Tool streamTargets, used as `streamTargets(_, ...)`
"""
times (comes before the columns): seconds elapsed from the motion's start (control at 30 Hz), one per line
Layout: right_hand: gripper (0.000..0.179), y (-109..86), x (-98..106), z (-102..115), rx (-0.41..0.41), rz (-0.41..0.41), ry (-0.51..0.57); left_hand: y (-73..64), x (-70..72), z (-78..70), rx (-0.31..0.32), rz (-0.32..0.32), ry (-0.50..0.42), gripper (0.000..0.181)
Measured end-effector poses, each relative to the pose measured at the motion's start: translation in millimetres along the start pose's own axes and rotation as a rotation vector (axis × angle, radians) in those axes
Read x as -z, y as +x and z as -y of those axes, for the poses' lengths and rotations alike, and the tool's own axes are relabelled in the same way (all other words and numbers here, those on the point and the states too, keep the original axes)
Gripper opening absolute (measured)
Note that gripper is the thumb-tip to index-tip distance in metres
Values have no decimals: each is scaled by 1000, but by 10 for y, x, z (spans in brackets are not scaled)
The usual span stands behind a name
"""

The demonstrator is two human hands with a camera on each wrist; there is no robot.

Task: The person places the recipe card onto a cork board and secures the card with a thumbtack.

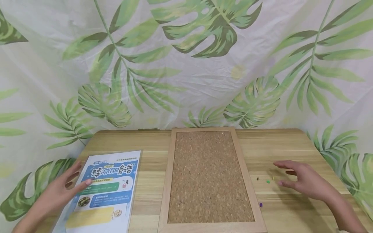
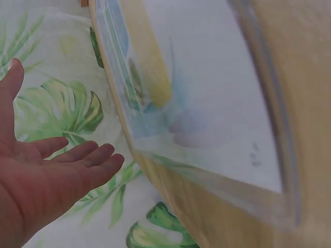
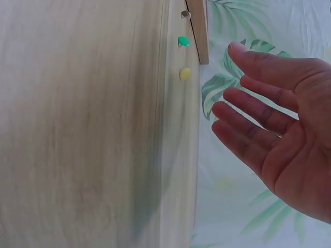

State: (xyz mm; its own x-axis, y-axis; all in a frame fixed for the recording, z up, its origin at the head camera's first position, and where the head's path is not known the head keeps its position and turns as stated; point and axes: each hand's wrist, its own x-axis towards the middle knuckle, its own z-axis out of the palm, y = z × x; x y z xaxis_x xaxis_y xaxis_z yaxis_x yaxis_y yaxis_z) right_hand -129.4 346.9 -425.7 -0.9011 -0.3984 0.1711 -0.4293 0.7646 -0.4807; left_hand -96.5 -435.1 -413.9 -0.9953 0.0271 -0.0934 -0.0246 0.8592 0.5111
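Note:
On the left of the table lies a printed sheet in a clear sleeve, with blue, green and yellow panels. My left hand hovers over its left edge with fingers spread, holding nothing. My right hand is above the table at the right, fingers loosely extended and nothing in them. Close to its fingertips are a green push pin, a yellow push pin and a dark or metallic pin. A purple pin lies nearer, beside the board. In the middle lies a cork board with a wooden frame.
The wooden table has rounded far corners. Behind it hangs a pale cloth printed with green leaves, which also shows past the table's sides. The cork board lies between the sheet and the pins.

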Motion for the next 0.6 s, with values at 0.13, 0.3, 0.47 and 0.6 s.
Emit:
streamTargets(0.13, 56, 4, 12, -59, -4, 7, 43, -11, 42, 78, 46, 19, -39, 95)
streamTargets(0.3, 53, 6, 30, -97, -17, 6, 63, -28, 95, 172, 94, 36, -107, 95)
streamTargets(0.47, 49, 12, 36, -112, -27, 27, 104, -27, 121, 282, 174, 93, -147, 97)
streamTargets(0.6, 47, 15, 31, -130, -25, 40, 137, -54, 115, 365, 189, 110, -163, 96)
